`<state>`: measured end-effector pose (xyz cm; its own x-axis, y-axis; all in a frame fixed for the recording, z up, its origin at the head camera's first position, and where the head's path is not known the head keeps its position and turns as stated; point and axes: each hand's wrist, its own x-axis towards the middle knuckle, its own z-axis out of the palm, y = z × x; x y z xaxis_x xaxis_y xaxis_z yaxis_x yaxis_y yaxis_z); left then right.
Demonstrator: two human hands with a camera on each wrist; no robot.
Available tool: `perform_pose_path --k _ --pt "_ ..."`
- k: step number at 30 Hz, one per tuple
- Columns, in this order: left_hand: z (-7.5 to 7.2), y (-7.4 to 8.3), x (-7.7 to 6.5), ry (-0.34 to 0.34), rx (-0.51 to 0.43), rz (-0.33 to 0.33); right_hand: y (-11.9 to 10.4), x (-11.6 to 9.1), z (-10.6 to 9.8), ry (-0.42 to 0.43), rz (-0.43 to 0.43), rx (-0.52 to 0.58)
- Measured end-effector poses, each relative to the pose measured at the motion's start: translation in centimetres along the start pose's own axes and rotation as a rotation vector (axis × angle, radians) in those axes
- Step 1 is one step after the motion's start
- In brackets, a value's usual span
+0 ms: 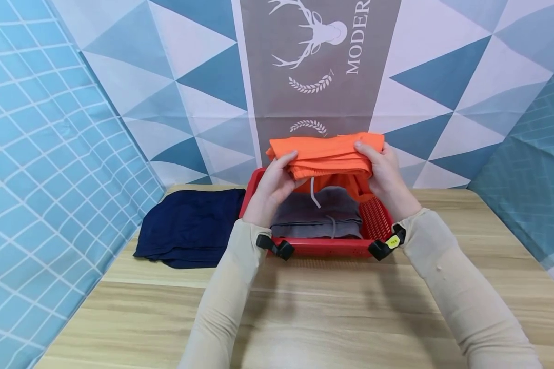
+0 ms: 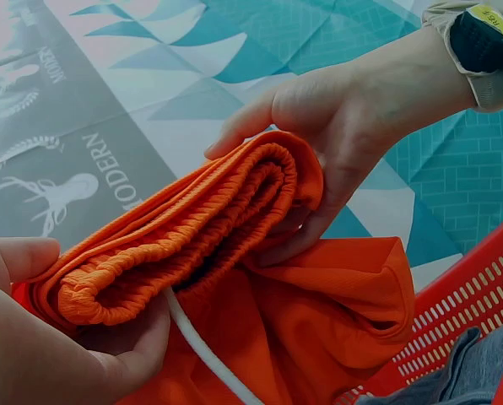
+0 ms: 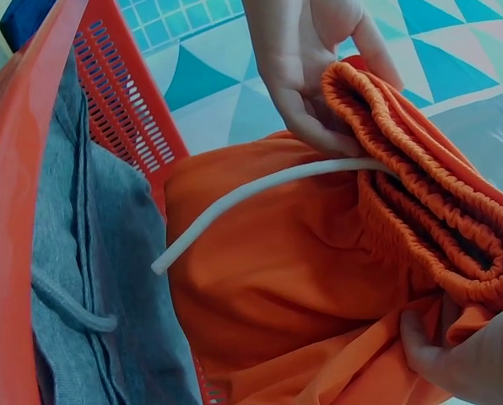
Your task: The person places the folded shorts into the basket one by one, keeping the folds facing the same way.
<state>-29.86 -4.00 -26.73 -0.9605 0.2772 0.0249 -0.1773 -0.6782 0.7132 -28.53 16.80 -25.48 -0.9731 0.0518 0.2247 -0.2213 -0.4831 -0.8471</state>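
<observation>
Orange drawstring pants (image 1: 328, 149), folded into a thick band at the waist, hang above the red basket (image 1: 325, 249). My left hand (image 1: 273, 185) pinches one end of the folded waist, thumb on top and fingers beneath. At the other end my right hand (image 1: 388, 173) grips the fold the same way. In the left wrist view the gathered elastic waistband (image 2: 184, 232) shows between both hands. A white drawstring (image 3: 251, 198) dangles from it, and looser orange cloth droops below. Under it, folded grey cloth (image 1: 316, 228) with a grey cord lies inside the basket.
Folded navy cloth (image 1: 189, 225) lies on the wooden table (image 1: 323, 312), just left of the basket. A patterned cloth backdrop (image 1: 212, 92) stands behind the table, with blue gridded cloth (image 1: 41, 154) along the left side.
</observation>
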Motion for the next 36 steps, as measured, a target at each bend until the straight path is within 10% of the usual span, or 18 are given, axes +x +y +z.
perform_pose_path --k 36 --pt "-2.8 -2.1 0.9 0.020 0.038 -0.052 2.2 0.9 -2.2 0.021 0.182 -0.181"
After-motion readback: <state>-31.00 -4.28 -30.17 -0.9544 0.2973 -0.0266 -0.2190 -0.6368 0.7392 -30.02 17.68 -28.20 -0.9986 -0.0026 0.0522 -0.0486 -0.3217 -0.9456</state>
